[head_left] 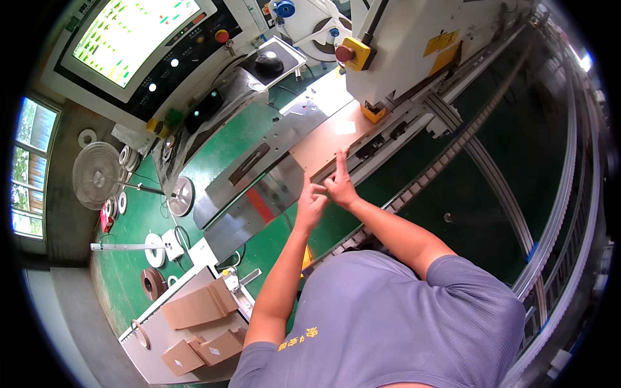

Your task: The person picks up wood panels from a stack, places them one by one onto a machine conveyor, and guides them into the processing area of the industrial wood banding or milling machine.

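A flat tan panel (320, 143) with a white label (345, 127) lies on the metal bed of a large machine. My left hand (312, 204) is at the panel's near left corner, its index finger stretched out to the edge and its other fingers curled. Beside it, my right hand (341, 183) points its index finger over the panel's near edge. The two hands almost meet, and neither grips the panel. Whether the fingertips press on it is hard to tell.
The machine's housing (407, 45) carries a red stop button (344, 53). A lit screen (136, 39) stands at the upper left. Roller rails (440, 165) run along the right. A fan (98, 176) is on the left. Brown panels (197, 305) rest on a table at lower left.
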`<act>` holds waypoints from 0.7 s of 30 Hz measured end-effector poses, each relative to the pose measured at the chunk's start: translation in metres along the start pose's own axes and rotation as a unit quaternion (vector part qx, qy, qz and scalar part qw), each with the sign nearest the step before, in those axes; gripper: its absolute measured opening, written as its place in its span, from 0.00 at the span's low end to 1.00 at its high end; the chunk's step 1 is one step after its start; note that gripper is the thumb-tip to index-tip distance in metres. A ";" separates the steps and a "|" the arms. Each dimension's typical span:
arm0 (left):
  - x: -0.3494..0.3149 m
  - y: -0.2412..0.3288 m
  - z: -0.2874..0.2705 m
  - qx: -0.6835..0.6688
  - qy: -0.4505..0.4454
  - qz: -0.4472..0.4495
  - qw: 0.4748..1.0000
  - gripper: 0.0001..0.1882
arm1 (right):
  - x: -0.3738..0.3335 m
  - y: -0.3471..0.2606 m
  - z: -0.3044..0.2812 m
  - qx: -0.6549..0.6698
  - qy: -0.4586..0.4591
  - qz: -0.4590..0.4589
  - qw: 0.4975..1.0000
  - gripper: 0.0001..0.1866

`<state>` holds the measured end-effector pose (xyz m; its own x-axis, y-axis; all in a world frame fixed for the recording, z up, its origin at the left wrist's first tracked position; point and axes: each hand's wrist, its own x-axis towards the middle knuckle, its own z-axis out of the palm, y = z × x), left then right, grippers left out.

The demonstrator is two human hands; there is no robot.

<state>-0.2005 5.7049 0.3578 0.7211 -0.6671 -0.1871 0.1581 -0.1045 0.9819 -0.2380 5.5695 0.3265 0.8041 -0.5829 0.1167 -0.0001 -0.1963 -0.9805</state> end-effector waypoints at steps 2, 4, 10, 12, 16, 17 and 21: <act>0.013 -0.001 0.015 0.019 -0.017 0.028 0.999 0.13 | 0.009 -0.002 -0.018 0.046 0.001 0.059 0.997 0.52; 0.022 0.003 0.021 0.033 -0.035 0.024 0.999 0.09 | 0.021 0.005 -0.031 0.103 0.015 0.049 0.993 0.53; -0.020 0.007 0.003 0.001 -0.049 0.030 0.998 0.07 | 0.062 0.018 -0.062 0.146 0.088 0.063 0.983 0.53; -0.064 0.000 -0.018 -0.001 0.029 0.049 0.998 0.08 | 0.078 0.028 -0.068 0.166 0.097 0.044 0.980 0.54; -0.168 -0.063 -0.096 -0.057 0.261 -0.004 0.964 0.09 | 0.092 0.105 -0.088 0.189 0.061 0.003 0.980 0.60; -0.197 -0.087 -0.121 0.007 0.360 -0.019 0.933 0.08 | 0.088 0.114 -0.092 0.197 0.040 -0.012 0.980 0.56; -0.342 -0.134 -0.218 0.324 0.702 -0.111 0.625 0.14 | 0.046 0.044 -0.074 0.208 -0.032 0.096 0.973 0.45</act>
<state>-0.3216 6.1079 0.2835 0.6832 0.6730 0.2835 0.3809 -0.6596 0.6480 -0.2452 5.4755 0.3006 0.8488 -0.5237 -0.0728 0.0749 0.2553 -0.9639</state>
